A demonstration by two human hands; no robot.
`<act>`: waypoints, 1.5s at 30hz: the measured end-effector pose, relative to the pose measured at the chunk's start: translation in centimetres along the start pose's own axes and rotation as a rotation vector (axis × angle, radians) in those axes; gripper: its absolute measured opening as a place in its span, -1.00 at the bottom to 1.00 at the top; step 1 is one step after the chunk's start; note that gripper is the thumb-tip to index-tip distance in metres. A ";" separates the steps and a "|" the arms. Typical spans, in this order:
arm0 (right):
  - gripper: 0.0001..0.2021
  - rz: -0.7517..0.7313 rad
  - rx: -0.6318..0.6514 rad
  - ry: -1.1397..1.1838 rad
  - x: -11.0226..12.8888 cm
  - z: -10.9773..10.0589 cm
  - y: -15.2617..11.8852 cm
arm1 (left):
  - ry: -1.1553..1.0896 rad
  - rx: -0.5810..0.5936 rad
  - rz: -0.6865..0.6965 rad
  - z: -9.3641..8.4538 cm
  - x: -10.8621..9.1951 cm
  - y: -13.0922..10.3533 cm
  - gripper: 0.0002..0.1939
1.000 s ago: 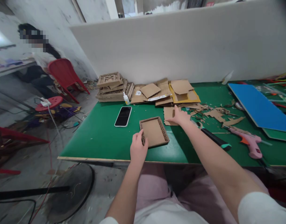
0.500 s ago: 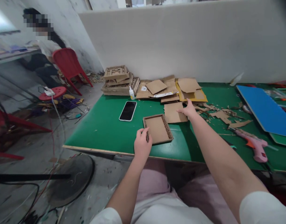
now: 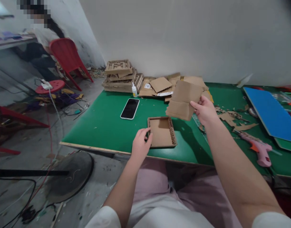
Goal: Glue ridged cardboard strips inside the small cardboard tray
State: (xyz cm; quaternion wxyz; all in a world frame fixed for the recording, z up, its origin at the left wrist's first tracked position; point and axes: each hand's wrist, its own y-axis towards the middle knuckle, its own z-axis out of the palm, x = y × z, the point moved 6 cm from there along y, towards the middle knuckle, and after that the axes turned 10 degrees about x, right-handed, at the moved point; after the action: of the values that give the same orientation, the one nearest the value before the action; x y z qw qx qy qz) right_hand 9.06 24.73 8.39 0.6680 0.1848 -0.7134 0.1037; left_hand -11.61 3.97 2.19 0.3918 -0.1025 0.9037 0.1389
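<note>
My right hand (image 3: 204, 109) pinches the right edge of a flat, creased cardboard sheet (image 3: 183, 100) and holds it tilted above the table. In front of me lies a shallow cardboard tray (image 3: 161, 136) with low walls, corrugated edges showing along its right side. My left hand (image 3: 142, 141) is at the tray's left wall, thumb and index finger curled about it. Some of its other fingers are hidden. The raised sheet throws a shadow on the green tabletop.
A phone (image 3: 130, 109) and a glue bottle (image 3: 134, 90) are on the left. Behind stand stacked cardboard frames (image 3: 119, 76) and loose cardboard (image 3: 161, 85). To the right lie cardboard scraps (image 3: 231, 118), a pink glue gun (image 3: 261, 147) and a blue board (image 3: 271, 110). A person sits beyond a red chair (image 3: 64, 52).
My right hand has lifted the cardboard sheet off the table, tilting it up. The tray has turned slightly under my left hand. The view has shifted a little.
</note>
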 end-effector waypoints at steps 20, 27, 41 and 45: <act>-0.66 -0.183 0.226 0.243 -2.2 8.6 2.0 | 0.015 -0.033 0.060 -1.8 2.1 8.7 -0.82; -0.67 -0.179 0.243 0.249 -2.6 8.7 2.0 | 0.022 -0.028 0.056 -1.6 2.3 8.8 -0.83; -0.69 -0.182 0.276 0.216 -2.2 8.7 1.9 | 0.050 0.006 0.042 -1.2 2.2 8.7 -0.83; -0.66 -0.182 0.275 0.227 -2.4 8.7 1.9 | 0.062 0.017 0.029 -1.2 2.2 8.7 -0.82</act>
State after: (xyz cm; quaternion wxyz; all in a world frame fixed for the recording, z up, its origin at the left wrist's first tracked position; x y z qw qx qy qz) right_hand 0.41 23.32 5.47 0.7191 0.3251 -0.5931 0.1592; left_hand -16.43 11.64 2.86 0.3627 -0.0903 0.9179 0.1336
